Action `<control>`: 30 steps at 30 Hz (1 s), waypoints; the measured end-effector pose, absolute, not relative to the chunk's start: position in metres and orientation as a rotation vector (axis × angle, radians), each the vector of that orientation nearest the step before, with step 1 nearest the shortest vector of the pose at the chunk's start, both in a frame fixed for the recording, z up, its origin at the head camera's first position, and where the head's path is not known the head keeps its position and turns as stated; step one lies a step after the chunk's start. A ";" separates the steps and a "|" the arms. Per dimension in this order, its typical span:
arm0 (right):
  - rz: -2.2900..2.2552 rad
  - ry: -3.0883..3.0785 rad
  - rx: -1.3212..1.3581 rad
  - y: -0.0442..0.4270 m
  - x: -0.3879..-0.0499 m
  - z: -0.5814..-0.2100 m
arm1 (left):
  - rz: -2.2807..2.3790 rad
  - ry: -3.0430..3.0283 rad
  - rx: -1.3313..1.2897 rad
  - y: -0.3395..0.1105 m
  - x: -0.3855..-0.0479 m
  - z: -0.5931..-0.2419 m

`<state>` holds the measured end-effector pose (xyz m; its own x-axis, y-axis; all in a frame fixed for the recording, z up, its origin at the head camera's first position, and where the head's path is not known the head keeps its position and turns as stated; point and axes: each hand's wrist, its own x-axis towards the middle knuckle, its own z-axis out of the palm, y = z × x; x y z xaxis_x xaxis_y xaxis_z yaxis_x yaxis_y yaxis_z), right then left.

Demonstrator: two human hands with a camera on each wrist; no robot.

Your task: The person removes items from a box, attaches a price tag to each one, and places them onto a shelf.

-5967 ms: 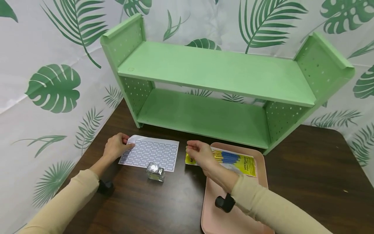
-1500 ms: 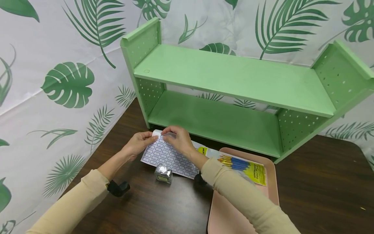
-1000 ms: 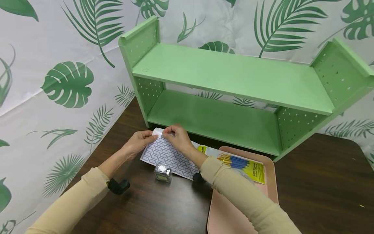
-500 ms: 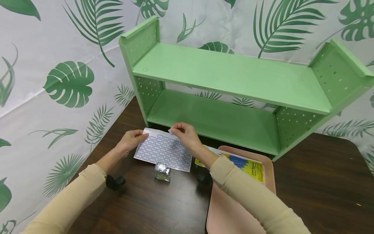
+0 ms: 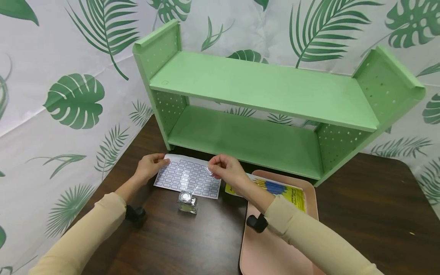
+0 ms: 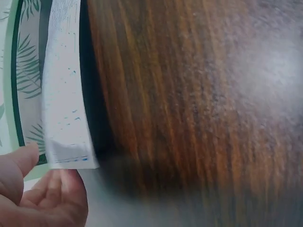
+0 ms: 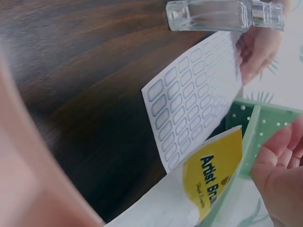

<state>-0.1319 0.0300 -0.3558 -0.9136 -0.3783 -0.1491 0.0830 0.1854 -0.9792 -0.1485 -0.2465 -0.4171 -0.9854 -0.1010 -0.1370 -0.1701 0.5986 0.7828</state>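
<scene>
Head view: the pink tray runs off the bottom edge, the right arm blocking part of it and of the brush packet! The white label in the right hand, too small to read! Left wrist view, and the left hand is cut off lower left! Right wrist view: a pink shape, lower left, too blurred to name!

The person wears plain beige sleeves, lightly creased: the left sleeve at 8 o'clock in the head view, the right sleeve at 4 o'clock. Near the cuffs show 2 small black devices, the left wrist device and right wrist device. The left hand and right hand are bare.
</scene>
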 end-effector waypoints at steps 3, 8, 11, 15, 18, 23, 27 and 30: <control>-1.758 2.099 -0.328 0.037 -0.128 -0.354 | 1.248 2.890 -0.174 -0.247 -0.143 -0.414; -1.678 2.157 -0.444 0.048 -0.121 -0.352 | 1.386 2.832 0.018 -0.233 -0.131 -0.392; -1.661 2.176 -0.488 0.053 -0.117 -0.350 | 1.532 2.623 0.203 -0.210 -0.121 -0.368; -1.666 2.167 -0.523 0.056 -0.111 -0.347 | 1.560 2.405 0.414 -0.178 -0.108 -0.345; -1.647 2.198 -0.568 0.058 -0.106 -0.344 | 1.527 2.323 0.506 -0.161 -0.101 -0.336; -1.612 2.241 -0.631 0.061 -0.097 -0.340 | 1.490 2.259 0.558 -0.146 -0.092 -0.331; -1.621 2.243 -0.641 0.063 -0.092 -0.340 | 1.483 2.229 0.563 -0.141 -0.088 -0.330; -1.653 2.238 -0.616 0.065 -0.089 -0.343 | 1.498 2.214 0.573 -0.139 -0.087 -0.332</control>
<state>-0.0891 0.0651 -0.3431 -0.8661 -0.4995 0.0191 -0.1653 0.2500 -0.9540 -0.0871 -0.1388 -0.3319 -0.8336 0.5432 -0.1008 0.1085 0.3399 0.9342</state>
